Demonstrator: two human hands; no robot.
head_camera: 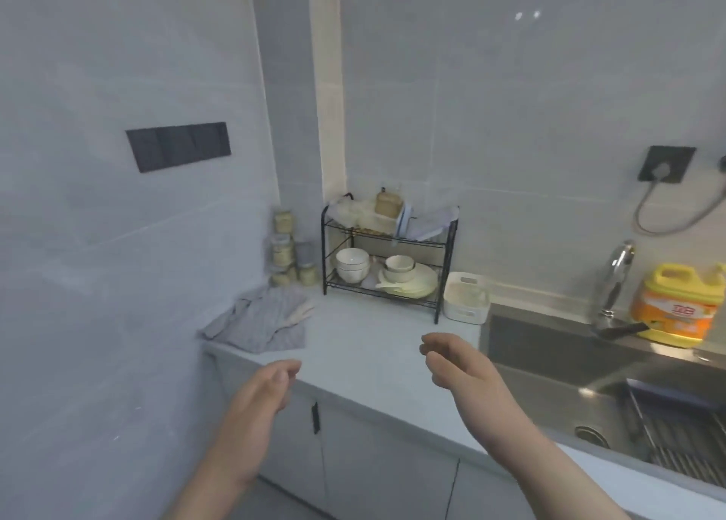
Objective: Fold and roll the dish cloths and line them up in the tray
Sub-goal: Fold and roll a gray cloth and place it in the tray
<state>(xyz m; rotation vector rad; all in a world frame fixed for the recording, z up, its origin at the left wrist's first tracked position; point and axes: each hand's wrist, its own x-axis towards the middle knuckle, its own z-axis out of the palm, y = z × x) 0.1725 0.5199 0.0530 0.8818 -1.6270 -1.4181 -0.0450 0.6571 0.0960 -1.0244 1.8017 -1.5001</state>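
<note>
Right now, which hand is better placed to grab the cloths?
Left, probably. The left hand hovers empty just before the grey cloth pile; the right hand, also empty, sits farther toward the sink.

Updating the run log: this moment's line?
left hand: empty; right hand: empty; crumpled grey dish cloths: untouched; white plastic tray: by steel sink

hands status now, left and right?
Left hand: open, fingers loosely curled, holding nothing.
Right hand: open, fingers loosely curled, holding nothing.
</note>
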